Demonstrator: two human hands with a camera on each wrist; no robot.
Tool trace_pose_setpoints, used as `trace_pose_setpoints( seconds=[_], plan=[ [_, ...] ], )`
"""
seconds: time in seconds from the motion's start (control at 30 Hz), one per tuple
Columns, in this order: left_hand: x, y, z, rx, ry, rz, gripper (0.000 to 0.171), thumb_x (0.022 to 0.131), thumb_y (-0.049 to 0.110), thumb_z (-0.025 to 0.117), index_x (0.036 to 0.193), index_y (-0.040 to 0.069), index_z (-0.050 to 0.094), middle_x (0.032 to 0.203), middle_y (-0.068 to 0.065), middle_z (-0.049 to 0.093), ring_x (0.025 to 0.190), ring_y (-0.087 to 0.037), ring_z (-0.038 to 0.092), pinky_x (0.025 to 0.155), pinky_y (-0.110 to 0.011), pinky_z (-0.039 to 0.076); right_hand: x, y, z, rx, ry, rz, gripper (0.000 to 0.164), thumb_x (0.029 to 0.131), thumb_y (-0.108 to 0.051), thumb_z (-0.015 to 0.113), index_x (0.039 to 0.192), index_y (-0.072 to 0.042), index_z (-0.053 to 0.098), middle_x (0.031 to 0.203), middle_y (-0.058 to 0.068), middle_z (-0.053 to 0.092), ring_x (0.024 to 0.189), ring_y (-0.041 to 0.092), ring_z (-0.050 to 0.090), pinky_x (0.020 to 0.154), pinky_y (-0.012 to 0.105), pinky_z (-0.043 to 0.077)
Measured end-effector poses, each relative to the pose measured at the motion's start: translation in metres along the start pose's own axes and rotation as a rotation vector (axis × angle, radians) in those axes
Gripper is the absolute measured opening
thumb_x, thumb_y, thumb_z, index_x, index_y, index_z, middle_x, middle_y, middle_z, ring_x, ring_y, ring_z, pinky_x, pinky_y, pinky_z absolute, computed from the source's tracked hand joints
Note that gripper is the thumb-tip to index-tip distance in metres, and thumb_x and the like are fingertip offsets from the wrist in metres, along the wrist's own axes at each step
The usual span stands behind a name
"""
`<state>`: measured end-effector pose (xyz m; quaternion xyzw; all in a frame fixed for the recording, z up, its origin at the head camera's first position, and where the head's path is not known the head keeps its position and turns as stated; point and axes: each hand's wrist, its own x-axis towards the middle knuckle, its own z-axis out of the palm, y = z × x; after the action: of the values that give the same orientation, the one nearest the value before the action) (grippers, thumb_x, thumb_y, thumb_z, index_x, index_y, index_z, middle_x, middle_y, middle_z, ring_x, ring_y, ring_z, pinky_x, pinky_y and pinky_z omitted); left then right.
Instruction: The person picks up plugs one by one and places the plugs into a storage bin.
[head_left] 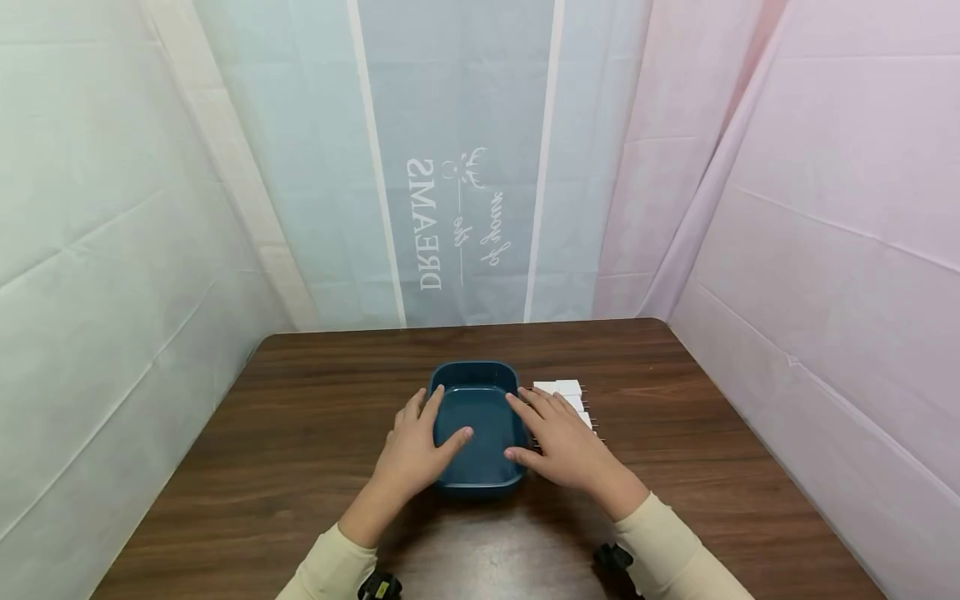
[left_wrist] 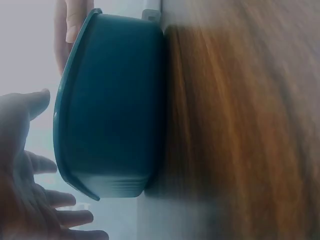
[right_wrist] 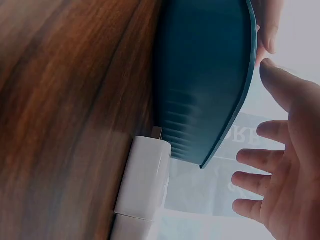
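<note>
A dark teal plastic bin (head_left: 478,429) stands upright on the table, and its visible inside is bare. My left hand (head_left: 411,450) hovers at the bin's left side with straight, spread fingers and the thumb over the rim. On the other side, my right hand (head_left: 568,446) is spread in the same way, its thumb pointing in toward the bin. Both wrist views show the hands above the rim, holding nothing. Several white plug adapters (head_left: 568,387) with metal prongs lie right of the bin, partly hidden by my right hand. One adapter (right_wrist: 145,175) sits close against the bin's wall.
The brown wood-grain table (head_left: 315,417) ends at a back edge with rounded corners. Behind it hangs a pale blue cloth (head_left: 465,100) with mirrored lettering. Light cloth walls (head_left: 817,250) enclose the left and right sides.
</note>
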<state>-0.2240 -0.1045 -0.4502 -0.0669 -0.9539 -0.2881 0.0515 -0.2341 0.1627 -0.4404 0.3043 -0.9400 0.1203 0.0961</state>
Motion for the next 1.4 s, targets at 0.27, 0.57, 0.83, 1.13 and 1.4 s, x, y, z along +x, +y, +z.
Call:
trace_pose_setpoints(
  seconds=[0.27, 0.57, 0.83, 1.13, 1.4],
  plan=[
    [0.0, -0.004, 0.002, -0.06, 0.028, -0.042, 0.092, 0.095, 0.069, 0.056, 0.162, 0.014, 0.027, 0.164, -0.018, 0.03, 0.143, -0.045, 0.04, 0.103, -0.068, 0.045, -0.003, 0.001, 0.002, -0.001, -0.003, 0.023, 0.081, 0.095, -0.06, 0.064, 0.158, -0.015, 0.038, 0.158, 0.011, 0.044, 0.147, 0.034, 0.039, 0.12, 0.056, 0.03],
    [0.001, -0.009, 0.007, -0.101, 0.057, -0.084, 0.096, 0.094, 0.069, 0.056, 0.16, 0.005, 0.029, 0.157, -0.023, 0.038, 0.142, -0.044, 0.041, 0.105, -0.064, 0.045, -0.008, 0.001, 0.003, 0.002, -0.007, 0.041, 0.076, 0.094, -0.053, 0.069, 0.153, -0.011, 0.046, 0.15, 0.012, 0.053, 0.141, 0.032, 0.047, 0.118, 0.055, 0.035],
    [0.002, -0.011, 0.01, -0.153, 0.064, -0.134, 0.089, 0.097, 0.059, 0.061, 0.155, -0.003, 0.035, 0.152, -0.028, 0.042, 0.139, -0.045, 0.045, 0.107, -0.063, 0.044, -0.014, 0.005, 0.001, 0.003, 0.011, 0.04, 0.071, 0.094, -0.051, 0.07, 0.149, -0.009, 0.052, 0.145, 0.012, 0.057, 0.136, 0.032, 0.052, 0.115, 0.054, 0.038],
    [0.005, -0.01, 0.016, -0.203, 0.09, -0.171, 0.071, 0.102, 0.044, 0.062, 0.149, -0.005, 0.044, 0.142, -0.028, 0.05, 0.128, -0.041, 0.056, 0.102, -0.06, 0.049, -0.02, 0.007, -0.004, -0.004, -0.008, 0.059, 0.067, 0.095, -0.049, 0.069, 0.147, -0.009, 0.053, 0.141, 0.012, 0.06, 0.134, 0.032, 0.054, 0.111, 0.056, 0.042],
    [0.007, -0.011, 0.018, -0.229, 0.118, -0.193, 0.055, 0.103, 0.033, 0.061, 0.143, -0.004, 0.052, 0.126, -0.023, 0.057, 0.11, -0.032, 0.061, 0.093, -0.054, 0.053, -0.025, 0.011, -0.005, -0.023, -0.024, 0.093, 0.062, 0.094, -0.049, 0.071, 0.14, -0.008, 0.06, 0.133, 0.012, 0.065, 0.126, 0.032, 0.059, 0.108, 0.055, 0.045]
  ],
)
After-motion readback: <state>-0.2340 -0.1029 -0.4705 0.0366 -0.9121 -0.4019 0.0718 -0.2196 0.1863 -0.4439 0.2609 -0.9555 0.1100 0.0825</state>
